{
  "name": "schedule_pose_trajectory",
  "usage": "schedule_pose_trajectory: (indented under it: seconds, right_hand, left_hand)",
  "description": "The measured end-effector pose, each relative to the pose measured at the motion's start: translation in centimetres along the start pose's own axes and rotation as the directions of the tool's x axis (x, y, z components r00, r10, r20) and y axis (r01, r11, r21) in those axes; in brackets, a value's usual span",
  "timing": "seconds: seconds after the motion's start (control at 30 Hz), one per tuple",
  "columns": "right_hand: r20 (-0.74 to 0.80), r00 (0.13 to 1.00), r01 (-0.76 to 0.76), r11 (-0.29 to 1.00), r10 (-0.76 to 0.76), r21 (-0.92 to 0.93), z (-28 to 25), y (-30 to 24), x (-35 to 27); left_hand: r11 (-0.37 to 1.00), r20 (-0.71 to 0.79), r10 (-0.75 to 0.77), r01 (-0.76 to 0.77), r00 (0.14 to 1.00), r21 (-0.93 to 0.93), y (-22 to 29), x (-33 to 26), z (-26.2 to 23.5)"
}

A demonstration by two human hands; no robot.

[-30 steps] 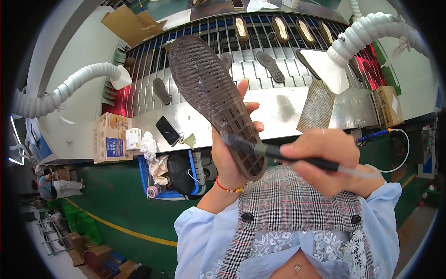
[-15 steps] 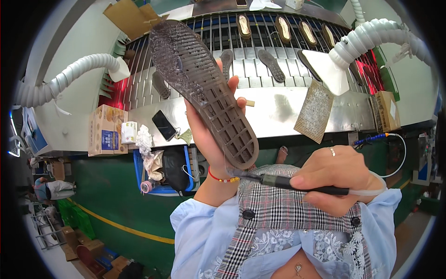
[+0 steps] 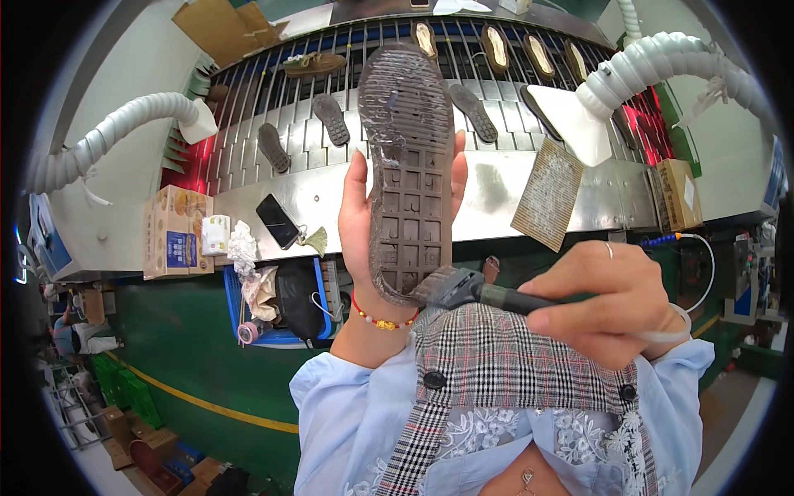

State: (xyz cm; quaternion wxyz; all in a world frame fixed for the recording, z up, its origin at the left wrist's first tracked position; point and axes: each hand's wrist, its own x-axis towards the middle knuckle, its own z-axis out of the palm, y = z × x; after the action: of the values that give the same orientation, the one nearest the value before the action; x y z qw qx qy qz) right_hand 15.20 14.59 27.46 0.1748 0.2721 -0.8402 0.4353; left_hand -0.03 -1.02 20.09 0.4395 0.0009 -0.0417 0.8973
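My left hand [image 3: 364, 248] holds a dark brown shoe sole [image 3: 409, 165] upright, tread side toward me, toe pointing up. Its upper tread looks glossy and wet. My right hand [image 3: 612, 302] grips a dark-handled brush [image 3: 488, 293] whose bristles touch the heel end of the sole. A red bead bracelet [image 3: 380, 318] circles my left wrist.
Behind the sole runs a metal slatted conveyor [image 3: 331, 91] carrying several loose soles. Two white flexible ducts [image 3: 116, 132] hang over it. A phone [image 3: 277, 221], a cardboard box [image 3: 174, 231], a blue tray [image 3: 273, 306] and a woven mat [image 3: 547, 202] sit along the near ledge.
The sole has swung from tilting left to standing upright. My right hand has carried the brush up to the sole's heel end.
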Motion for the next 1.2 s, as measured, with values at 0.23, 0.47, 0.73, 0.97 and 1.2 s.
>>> schedule_pose_trajectory:
  seconds: [0.23, 0.47, 0.73, 0.97, 1.2]
  right_hand:
    - [0.032, 0.996, -0.083, 0.997, 0.083, 0.0, -2.0, 0.7, 0.1]
    - [0.023, 0.997, -0.075, 0.997, 0.076, -0.034, -2.9, 1.2, 0.1]
    - [0.091, 0.996, -0.001, 0.999, -0.003, 0.045, -4.1, 1.3, 0.1]
    - [-0.003, 0.995, -0.095, 0.994, 0.095, -0.051, -4.8, 1.3, 0.2]
    - [-0.052, 0.996, -0.073, 0.997, 0.072, -0.014, -6.4, 2.2, 0.3]
  left_hand:
    - [0.98, -0.103, -0.198, 0.194, 0.975, -0.046, -0.4, -0.4, 0.6]
    - [0.946, -0.058, -0.319, 0.313, 0.946, -0.087, 0.3, -1.2, -0.2]
    - [0.867, -0.349, -0.196, 0.328, 0.916, 0.375, 0.3, -2.2, 2.5]
    - [0.866, 0.208, -0.376, 0.423, 0.903, -0.269, 2.0, -2.7, -0.8]
    - [0.932, 0.075, -0.329, 0.336, 0.941, -0.138, 1.7, -2.5, 0.0]
